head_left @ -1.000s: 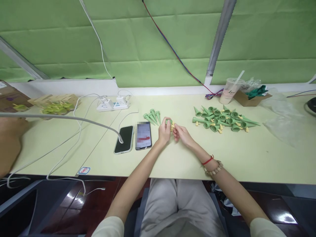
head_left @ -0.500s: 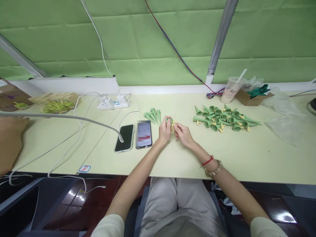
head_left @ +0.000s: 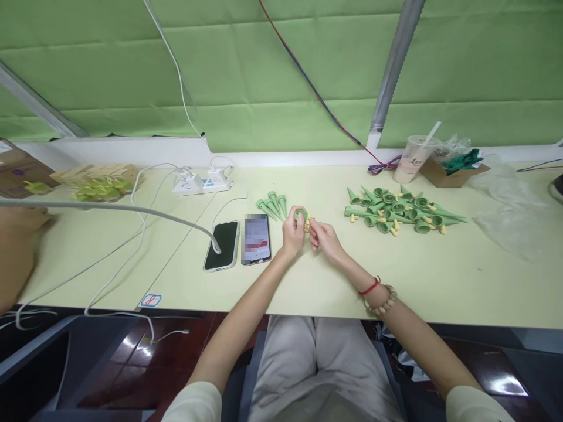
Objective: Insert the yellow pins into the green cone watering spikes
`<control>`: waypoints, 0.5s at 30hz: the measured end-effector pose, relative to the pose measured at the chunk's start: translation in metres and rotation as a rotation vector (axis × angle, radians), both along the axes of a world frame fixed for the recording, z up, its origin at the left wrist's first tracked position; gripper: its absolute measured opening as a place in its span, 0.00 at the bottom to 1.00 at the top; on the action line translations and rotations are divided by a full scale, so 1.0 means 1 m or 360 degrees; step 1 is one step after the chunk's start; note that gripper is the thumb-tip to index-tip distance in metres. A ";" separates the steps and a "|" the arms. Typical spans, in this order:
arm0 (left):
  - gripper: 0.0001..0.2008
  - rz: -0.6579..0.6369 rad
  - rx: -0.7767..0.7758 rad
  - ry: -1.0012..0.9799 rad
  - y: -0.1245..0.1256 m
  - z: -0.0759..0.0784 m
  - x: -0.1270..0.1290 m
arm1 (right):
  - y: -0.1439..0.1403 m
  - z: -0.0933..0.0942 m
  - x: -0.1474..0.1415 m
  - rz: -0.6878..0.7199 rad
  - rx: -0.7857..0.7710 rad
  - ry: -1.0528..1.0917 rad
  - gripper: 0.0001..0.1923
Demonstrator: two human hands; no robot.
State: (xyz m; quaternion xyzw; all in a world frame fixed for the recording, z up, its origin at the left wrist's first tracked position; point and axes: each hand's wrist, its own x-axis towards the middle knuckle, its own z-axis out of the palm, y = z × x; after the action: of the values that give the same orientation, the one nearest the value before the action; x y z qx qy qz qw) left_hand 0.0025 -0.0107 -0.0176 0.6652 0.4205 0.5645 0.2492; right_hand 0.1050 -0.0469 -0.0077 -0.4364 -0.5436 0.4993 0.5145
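Head view showed the left hand (head_left: pixel 293 233) pinching a green cone (head_left: pixel 301 214) above the table (head_left: pixel 334 275) while the right hand (head_left: pixel 322 237) gripped its small yellow piece (head_left: pixel 307 223), which could probably slip free and roll away.

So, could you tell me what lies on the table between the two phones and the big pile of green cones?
In the head view, a small cluster of green cones and both hands, left hand and right hand, pinching a green-and-yellow piece.
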 end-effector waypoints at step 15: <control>0.17 -0.0110 -0.0377 -0.0264 0.000 0.012 0.006 | -0.005 0.007 0.010 -0.0359 0.0430 -0.1119 0.15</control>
State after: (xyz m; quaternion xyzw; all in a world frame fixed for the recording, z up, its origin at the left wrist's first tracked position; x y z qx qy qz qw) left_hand 0.0086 -0.0107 -0.0058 0.5964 0.4389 0.5550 0.3790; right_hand 0.1150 -0.0521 -0.0007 -0.5662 -0.6961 0.1837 0.4013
